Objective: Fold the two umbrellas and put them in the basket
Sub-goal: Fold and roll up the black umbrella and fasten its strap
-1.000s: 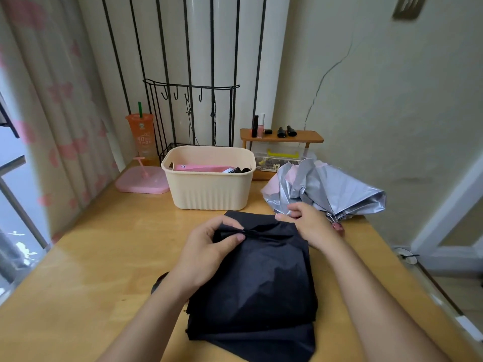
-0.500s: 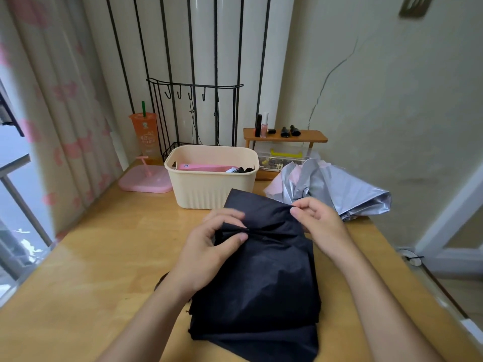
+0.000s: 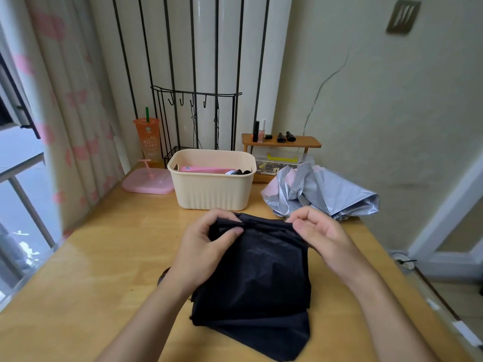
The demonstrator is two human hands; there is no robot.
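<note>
Wooden table (image 3: pixel 104 257), near edge: black umbrella (image 3: pixel 256 278) pinched by left hand (image 3: pixel 206 246); right hand (image 3: pixel 318 236) curled, hold unclear; risks unfolding if slackened.

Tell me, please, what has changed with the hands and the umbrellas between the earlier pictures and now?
The right hand, which earlier lay knuckles-up at the far right corner of the black umbrella, has turned its palm up and now pinches that corner. The left hand kept its grip on the far left edge. The silver umbrella, the basket and the table stayed as they were.
</note>
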